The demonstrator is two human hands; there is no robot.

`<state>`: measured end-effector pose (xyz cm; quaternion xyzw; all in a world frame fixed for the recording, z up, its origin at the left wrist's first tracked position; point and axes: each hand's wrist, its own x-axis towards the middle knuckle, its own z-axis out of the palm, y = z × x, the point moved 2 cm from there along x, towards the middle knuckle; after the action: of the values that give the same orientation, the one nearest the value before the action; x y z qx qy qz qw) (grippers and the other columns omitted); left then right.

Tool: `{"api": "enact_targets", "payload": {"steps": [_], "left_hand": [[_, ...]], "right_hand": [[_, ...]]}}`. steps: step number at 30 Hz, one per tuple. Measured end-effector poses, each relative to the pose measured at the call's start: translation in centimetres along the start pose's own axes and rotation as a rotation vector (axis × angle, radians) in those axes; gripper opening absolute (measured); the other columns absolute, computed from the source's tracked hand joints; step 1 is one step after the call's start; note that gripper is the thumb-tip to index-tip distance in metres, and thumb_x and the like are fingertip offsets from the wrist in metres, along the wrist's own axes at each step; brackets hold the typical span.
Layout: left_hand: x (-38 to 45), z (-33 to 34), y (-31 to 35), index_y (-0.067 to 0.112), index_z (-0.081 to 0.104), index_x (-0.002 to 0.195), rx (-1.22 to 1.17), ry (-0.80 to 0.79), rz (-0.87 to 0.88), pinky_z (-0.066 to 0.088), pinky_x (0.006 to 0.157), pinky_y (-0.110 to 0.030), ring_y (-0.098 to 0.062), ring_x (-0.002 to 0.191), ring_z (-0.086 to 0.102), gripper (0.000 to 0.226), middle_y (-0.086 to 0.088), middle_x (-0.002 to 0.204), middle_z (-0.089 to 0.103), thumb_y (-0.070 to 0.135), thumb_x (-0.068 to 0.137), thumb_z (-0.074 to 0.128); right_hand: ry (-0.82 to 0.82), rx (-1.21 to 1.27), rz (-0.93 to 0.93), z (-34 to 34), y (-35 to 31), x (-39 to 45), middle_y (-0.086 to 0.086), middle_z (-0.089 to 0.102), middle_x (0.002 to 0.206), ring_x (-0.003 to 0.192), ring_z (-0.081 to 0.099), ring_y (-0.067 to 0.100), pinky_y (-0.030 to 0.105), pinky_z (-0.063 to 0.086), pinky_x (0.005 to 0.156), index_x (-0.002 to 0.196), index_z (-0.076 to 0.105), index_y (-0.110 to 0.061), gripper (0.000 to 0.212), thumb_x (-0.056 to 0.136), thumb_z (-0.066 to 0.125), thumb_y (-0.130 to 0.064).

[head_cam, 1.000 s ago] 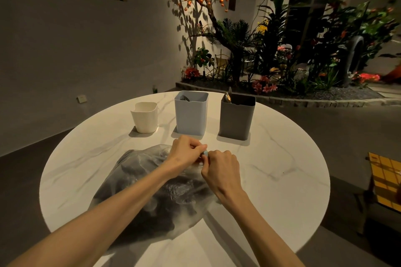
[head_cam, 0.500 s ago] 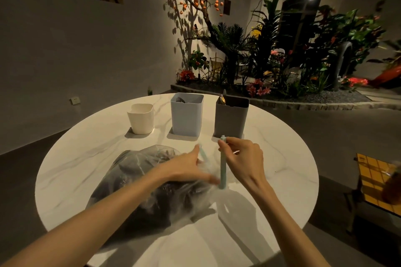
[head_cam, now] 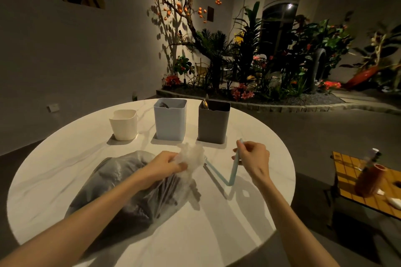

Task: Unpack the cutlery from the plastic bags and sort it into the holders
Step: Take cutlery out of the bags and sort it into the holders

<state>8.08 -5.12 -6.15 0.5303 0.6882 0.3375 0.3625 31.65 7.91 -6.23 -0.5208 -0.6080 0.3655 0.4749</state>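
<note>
The plastic bag [head_cam: 132, 188] lies on the round marble bench [head_cam: 249, 212] at the 8 o'clock side, dark cutlery showing through its clear film. The left hand [head_cam: 163, 168] rests on the bag with its grip closed around the bunched bag neck [head_cam: 191, 154], which stands up as a crumpled white tuft; this hold appears intended to keep the opening gathered and the bag anchored while the closure is worked free. The right hand [head_cam: 252, 158], at 3 o'clock of the bag neck, pinches the upper end of a pale blue tie strip [head_cam: 233, 171] between thumb and fingertips. The strip runs from the neck down to a sharp bend near the bench surface, then up into the pinch, forming a V; the far end is still at the neck, so the bag is judged not yet fully untied. Three holders stand in a row at 12 o'clock, well apart from the hands: a short white holder [head_cam: 123, 124] at left, a blue holder [head_cam: 170, 121] in the middle with dark utensil ends visible inside, and a grey holder [head_cam: 213, 123] at right with a spoon [head_cam: 205, 103] projecting above its rim. The row faces the operator so each can be reached directly once the bag is open. Next step, as judged: draw the strip clear, then spread the neck
</note>
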Motion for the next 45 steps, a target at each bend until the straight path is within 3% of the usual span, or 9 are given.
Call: {"api": "enact_targets", "payload": {"steps": [5, 11, 16, 20, 26, 34, 39, 42, 45], "left_hand": [[-0.1, -0.2, 0.0, 0.012, 0.064, 0.121, -0.171, 0.071, -0.031, 0.045, 0.107, -0.040, -0.022, 0.114, 0.063, 0.034, -0.004, 0.117, 0.070, 0.039, 0.100, 0.059], [1.0, 0.4, 0.5, 0.013, 0.062, 0.102, -0.194, 0.041, 0.019, 0.055, 0.083, -0.028, -0.019, 0.094, 0.065, 0.006, -0.012, 0.109, 0.066, 0.018, 0.099, 0.063], [1.4, 0.5, 1.3, 0.014, 0.064, 0.115, -0.295, -0.046, -0.035, 0.057, 0.078, -0.023, -0.015, 0.093, 0.069, 0.067, -0.006, 0.108, 0.067, 0.053, 0.066, 0.087], [0.6, -0.1, 1.9, 0.027, 0.066, 0.116, -0.209, 0.120, 0.060, 0.053, 0.083, -0.019, -0.013, 0.105, 0.064, 0.035, 0.007, 0.111, 0.066, 0.029, 0.084, 0.081], [-1.3, -1.3, 3.9, 0.024, 0.074, 0.107, -0.202, 0.204, 0.154, 0.054, 0.075, -0.018, -0.005, 0.093, 0.068, 0.025, 0.009, 0.100, 0.073, 0.024, 0.083, 0.082], [-5.6, -4.8, 4.4, 0.007, 0.075, 0.108, -0.439, 0.311, 0.165, 0.058, 0.093, -0.044, -0.031, 0.097, 0.074, 0.026, -0.013, 0.101, 0.078, 0.026, 0.098, 0.061], [-8.1, -5.9, 3.6, 0.000, 0.073, 0.109, -0.458, 0.212, 0.214, 0.052, 0.102, -0.050, -0.037, 0.106, 0.070, 0.030, -0.018, 0.108, 0.075, 0.024, 0.093, 0.064], [-9.0, -5.0, 2.9, 0.012, 0.074, 0.109, -0.350, 0.197, 0.184, 0.052, 0.099, -0.047, -0.031, 0.113, 0.067, 0.024, -0.008, 0.111, 0.076, 0.029, 0.094, 0.067], [-10.1, -3.5, 1.7, 0.036, 0.055, 0.137, 0.103, 0.278, 0.106, 0.045, 0.106, -0.045, -0.019, 0.132, 0.050, 0.065, 0.012, 0.141, 0.055, 0.067, 0.081, 0.068]], "right_hand": [[0.034, 0.126, 0.212, -1.6, 2.4, 3.4, 0.010, 0.072, 0.090, 0.071, 0.074, 0.025, 0.029, 0.060, 0.065, 0.093, 0.071, -0.004, 0.022, 0.100, 0.062, -0.024], [-0.065, -0.078, 0.345, -1.3, 5.6, 4.7, 0.009, 0.071, 0.096, 0.077, 0.071, 0.024, 0.027, 0.056, 0.059, 0.101, 0.069, -0.008, 0.027, 0.100, 0.060, -0.034], [-0.111, -0.315, 0.332, -1.3, 6.1, 3.9, 0.005, 0.065, 0.113, 0.087, 0.065, 0.022, 0.026, 0.053, 0.059, 0.111, 0.062, -0.012, 0.033, 0.095, 0.066, -0.040], [-0.072, -0.133, 0.124, -0.7, 2.4, 2.1, 0.007, 0.059, 0.130, 0.103, 0.061, 0.021, 0.030, 0.055, 0.079, 0.129, 0.056, -0.018, 0.043, 0.094, 0.067, -0.041], [-0.654, -0.098, -0.356, 3.1, -6.4, -4.7, -0.015, 0.059, 0.118, 0.100, 0.063, 0.006, 0.023, 0.058, 0.075, 0.136, 0.051, -0.037, 0.070, 0.076, 0.074, -0.067], [-0.272, -0.169, -0.802, 3.3, -5.7, -7.9, -0.010, 0.059, 0.105, 0.098, 0.058, 0.010, 0.018, 0.054, 0.077, 0.091, 0.078, -0.021, 0.014, 0.089, 0.076, -0.034], [-0.853, -0.161, -0.555, 2.0, -7.2, -11.9, -0.001, 0.069, 0.105, 0.095, 0.064, 0.016, 0.040, 0.055, 0.091, 0.105, 0.066, -0.019, 0.025, 0.100, 0.057, -0.042], [-1.057, -0.269, -0.335, 1.8, -7.7, -13.8, -0.009, 0.064, 0.112, 0.092, 0.060, 0.002, 0.013, 0.049, 0.091, 0.118, 0.062, -0.023, 0.019, 0.103, 0.055, -0.032], [-1.172, -0.211, -0.337, 3.1, -7.0, -14.8, -0.004, 0.072, 0.096, 0.089, 0.067, 0.006, 0.017, 0.053, 0.087, 0.107, 0.072, -0.014, 0.034, 0.099, 0.058, -0.044]]}}
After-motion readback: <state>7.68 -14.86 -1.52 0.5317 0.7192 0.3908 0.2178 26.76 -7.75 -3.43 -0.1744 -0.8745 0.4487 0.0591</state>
